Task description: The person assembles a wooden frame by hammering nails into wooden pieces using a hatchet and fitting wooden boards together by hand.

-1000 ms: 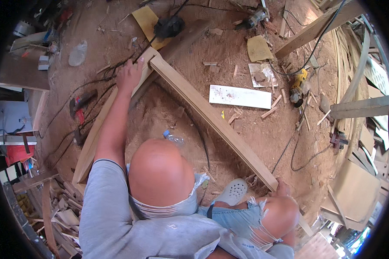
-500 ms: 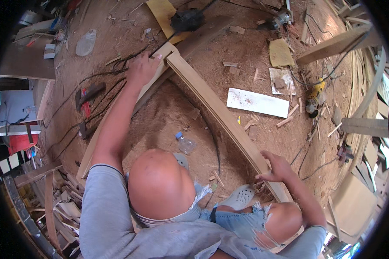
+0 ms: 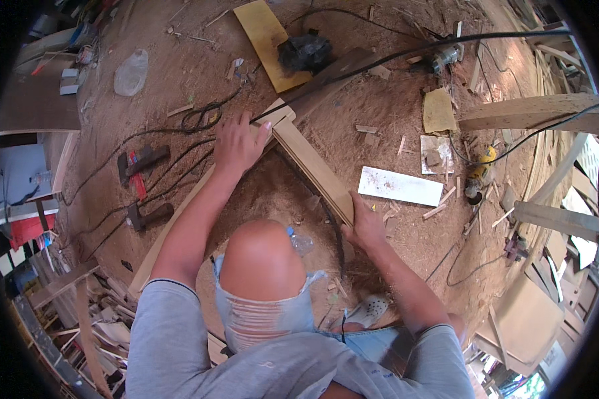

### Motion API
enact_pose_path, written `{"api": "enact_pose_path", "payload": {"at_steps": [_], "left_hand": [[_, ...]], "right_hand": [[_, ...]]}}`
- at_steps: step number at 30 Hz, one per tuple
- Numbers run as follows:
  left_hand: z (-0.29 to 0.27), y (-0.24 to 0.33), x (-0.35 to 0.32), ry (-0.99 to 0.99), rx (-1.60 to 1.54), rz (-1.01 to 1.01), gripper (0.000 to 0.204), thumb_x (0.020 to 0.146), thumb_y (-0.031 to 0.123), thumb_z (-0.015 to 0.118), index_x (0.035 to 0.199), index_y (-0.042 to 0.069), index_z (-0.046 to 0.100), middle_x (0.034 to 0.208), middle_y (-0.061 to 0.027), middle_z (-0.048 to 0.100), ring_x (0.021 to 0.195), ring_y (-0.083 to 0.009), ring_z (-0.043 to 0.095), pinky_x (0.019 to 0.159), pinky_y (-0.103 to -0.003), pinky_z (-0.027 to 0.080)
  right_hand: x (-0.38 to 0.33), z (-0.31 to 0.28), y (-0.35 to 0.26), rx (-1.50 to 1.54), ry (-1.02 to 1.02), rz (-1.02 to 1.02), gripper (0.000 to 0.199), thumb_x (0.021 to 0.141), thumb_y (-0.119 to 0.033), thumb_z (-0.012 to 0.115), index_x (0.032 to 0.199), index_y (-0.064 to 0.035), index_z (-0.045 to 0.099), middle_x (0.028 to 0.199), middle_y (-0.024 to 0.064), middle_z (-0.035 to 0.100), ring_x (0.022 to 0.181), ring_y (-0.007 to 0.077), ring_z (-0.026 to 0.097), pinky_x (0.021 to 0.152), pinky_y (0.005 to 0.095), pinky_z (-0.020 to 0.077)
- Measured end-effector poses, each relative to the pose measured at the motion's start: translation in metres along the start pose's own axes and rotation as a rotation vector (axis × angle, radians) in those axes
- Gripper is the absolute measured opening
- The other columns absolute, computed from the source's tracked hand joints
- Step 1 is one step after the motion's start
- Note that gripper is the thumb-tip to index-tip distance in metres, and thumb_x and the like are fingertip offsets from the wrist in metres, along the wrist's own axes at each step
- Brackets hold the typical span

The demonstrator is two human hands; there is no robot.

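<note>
- Dirt floor strewn with sawdust and wood chips; black cables snake across it
- Scrap timber heaped at the lower left; beams and boards stacked at the right
- White board and yellow sheet lie flat; bright daylight throughout

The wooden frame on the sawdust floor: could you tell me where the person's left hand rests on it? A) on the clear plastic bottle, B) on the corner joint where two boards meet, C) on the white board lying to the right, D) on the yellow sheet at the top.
B: the left hand lies flat on the wooden frame at its corner joint, while the right hand grips the board lower down.
</note>
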State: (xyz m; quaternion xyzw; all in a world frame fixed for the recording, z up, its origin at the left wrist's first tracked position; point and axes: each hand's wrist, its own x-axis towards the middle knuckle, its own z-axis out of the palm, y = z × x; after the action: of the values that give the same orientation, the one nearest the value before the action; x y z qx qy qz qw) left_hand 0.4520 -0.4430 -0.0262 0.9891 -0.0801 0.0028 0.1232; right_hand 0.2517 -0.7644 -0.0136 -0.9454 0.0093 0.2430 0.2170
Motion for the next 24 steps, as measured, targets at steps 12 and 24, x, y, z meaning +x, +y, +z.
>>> {"api": "enact_pose_path", "payload": {"at_steps": [12, 24], "left_hand": [[-0.008, 0.017, 0.005, -0.110, 0.026, -0.029, 0.075, 0.099, 0.063, 0.060, 0.135, -0.001, 0.065, 0.127, -0.0292, 0.070, 0.125, -0.0469, 0.063, 0.110, -0.058, 0.044], [-0.006, 0.027, 0.009, -0.107, -0.024, -0.106, 0.076, 0.102, 0.064, 0.058, 0.115, -0.009, 0.072, 0.112, -0.0365, 0.072, 0.111, -0.0516, 0.068, 0.098, -0.059, 0.051]], "right_hand": [[0.007, -0.002, 0.000, 0.099, -0.026, 0.095, 0.094, 0.075, -0.028, 0.085, 0.158, -0.0147, 0.042, 0.129, 0.0222, 0.070, 0.109, 0.0407, 0.073, 0.091, 0.0509, 0.0590], [-0.026, -0.035, 0.069, 0.872, 0.522, 0.363, 0.045, 0.101, -0.036, 0.071, 0.134, -0.0053, 0.069, 0.116, 0.0228, 0.077, 0.105, 0.0381, 0.076, 0.093, 0.0476, 0.0586]]}}
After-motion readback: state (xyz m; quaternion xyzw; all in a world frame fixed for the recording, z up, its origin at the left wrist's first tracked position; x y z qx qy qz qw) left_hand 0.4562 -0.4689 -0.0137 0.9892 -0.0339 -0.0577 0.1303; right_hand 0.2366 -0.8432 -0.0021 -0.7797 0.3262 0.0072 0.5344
